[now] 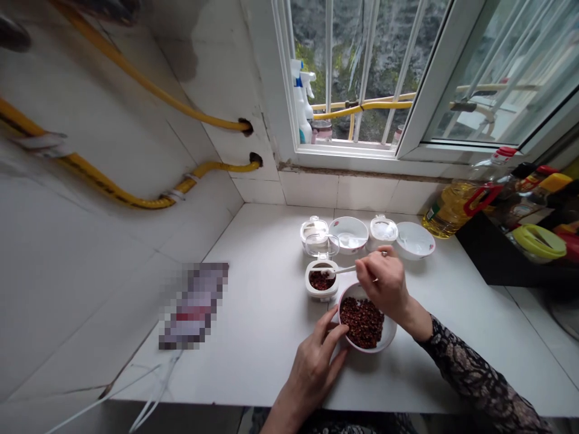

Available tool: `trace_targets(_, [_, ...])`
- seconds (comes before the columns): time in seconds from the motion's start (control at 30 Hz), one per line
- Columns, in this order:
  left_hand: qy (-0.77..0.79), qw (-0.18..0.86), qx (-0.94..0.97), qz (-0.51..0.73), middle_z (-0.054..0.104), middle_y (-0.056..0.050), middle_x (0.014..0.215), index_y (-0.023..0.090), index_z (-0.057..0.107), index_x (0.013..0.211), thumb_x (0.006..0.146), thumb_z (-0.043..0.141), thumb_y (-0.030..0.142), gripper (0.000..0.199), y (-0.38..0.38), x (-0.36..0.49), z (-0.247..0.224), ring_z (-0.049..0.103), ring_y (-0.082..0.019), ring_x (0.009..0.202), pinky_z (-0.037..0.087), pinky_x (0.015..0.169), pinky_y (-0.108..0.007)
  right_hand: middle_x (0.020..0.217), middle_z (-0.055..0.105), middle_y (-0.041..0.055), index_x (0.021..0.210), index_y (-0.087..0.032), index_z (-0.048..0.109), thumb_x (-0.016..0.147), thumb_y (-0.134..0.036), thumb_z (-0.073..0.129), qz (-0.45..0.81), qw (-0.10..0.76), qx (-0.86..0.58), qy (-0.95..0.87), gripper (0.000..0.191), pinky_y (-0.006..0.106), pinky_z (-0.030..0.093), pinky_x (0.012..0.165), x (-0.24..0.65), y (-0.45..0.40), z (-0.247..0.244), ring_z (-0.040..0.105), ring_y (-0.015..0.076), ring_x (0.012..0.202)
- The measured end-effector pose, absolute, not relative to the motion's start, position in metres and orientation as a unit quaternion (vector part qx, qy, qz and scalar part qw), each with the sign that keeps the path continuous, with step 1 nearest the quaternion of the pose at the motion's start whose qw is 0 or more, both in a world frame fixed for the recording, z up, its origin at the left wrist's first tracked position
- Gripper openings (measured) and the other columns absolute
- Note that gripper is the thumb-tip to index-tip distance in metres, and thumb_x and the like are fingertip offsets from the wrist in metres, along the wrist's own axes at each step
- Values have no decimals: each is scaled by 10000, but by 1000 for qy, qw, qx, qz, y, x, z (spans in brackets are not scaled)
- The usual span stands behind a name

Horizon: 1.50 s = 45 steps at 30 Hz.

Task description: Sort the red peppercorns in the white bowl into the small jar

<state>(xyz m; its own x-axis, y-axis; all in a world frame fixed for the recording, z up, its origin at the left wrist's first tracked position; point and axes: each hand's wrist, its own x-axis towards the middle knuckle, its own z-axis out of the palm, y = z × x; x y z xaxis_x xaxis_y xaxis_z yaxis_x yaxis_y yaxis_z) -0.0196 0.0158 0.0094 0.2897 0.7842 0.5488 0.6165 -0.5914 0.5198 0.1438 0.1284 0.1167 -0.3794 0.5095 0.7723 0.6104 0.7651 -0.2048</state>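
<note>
Near lower centre of frame, your left hand (314, 361) holds the bowl (389, 335) of dark-red spice (362, 322) while your right hand (384, 278) grips the white spoon (346, 270) at the mouth of the open jar (322, 295); best keep it low, level.

Dark red, peppercorn-like grains (362, 323) are covering much of the inside of a round white bowl (389, 335) with a pinkish rim, which is standing upright on a white counter (253, 337). Just beside it, toward the wall and to the left, a squat white jar (322, 295) is holding similar grains, its clear lid (322, 245) standing open. A white spoon (344, 270) is slanting into the jar's mouth, its handle pointing right.
</note>
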Motion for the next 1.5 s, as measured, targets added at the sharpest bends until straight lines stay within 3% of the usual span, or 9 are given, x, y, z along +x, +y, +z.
trace_targets(0.13, [438,110,797,401,503,-194,1366,167,513,1223,959,457,167,270,16,-19,8,670,-208,1054,587,861,-303,551,541,-36,676,-194,511,938,-165,509,-156,398,-260,-866,264,318,401,818,138,126,115,413,112,531])
trace_targets(0.23, [441,110,796,400,509,-188,1354,171,514,1220,959,459,172,266,16,-19,8,646,-229,1115,581,883,-320,564,535,-41,700,-196,507,933,-140,497,-108,426,-288,-851,240,315,396,797,152,123,118,413,105,529])
trace_targets(0.37, [442,116,795,400,506,-182,1362,176,515,1210,948,471,161,266,16,-20,8,641,-232,1134,585,876,-310,520,402,-73,627,-203,436,921,-124,509,-39,445,-369,-815,313,292,386,744,183,119,116,322,86,483])
trace_targets(0.47, [441,122,796,397,502,-180,1373,178,513,1214,935,479,149,282,15,-20,8,641,-234,1137,584,885,-316,499,376,-79,593,-200,409,924,-134,510,-29,386,-392,-835,352,275,373,709,200,116,103,304,81,466])
trace_targets(0.67, [442,118,794,401,499,-179,1378,180,512,1225,939,472,144,292,16,-20,8,590,-246,1219,567,926,-330,521,517,-33,588,-185,472,947,-178,485,-54,304,-398,-864,359,285,346,711,197,113,79,388,96,491])
trace_targets(1.0, [445,120,796,392,505,-176,1377,190,500,1222,946,469,154,280,15,-20,10,614,-242,1191,574,916,-330,460,427,-43,512,-196,401,934,-267,492,73,348,-471,-807,438,259,346,594,197,116,79,364,102,481])
trace_targets(1.27, [444,116,796,394,512,-176,1360,184,504,1214,949,467,151,269,16,-20,10,608,-240,1194,575,909,-320,486,417,-27,511,-188,446,897,-461,476,307,377,-544,-684,473,240,309,482,201,112,80,389,102,478])
trace_targets(1.5, [444,117,796,394,510,-176,1367,186,509,1210,951,467,156,264,15,-20,11,629,-235,1163,576,909,-324,486,374,-29,502,-190,426,853,-519,502,349,383,-545,-659,487,236,296,472,199,114,76,364,98,480])
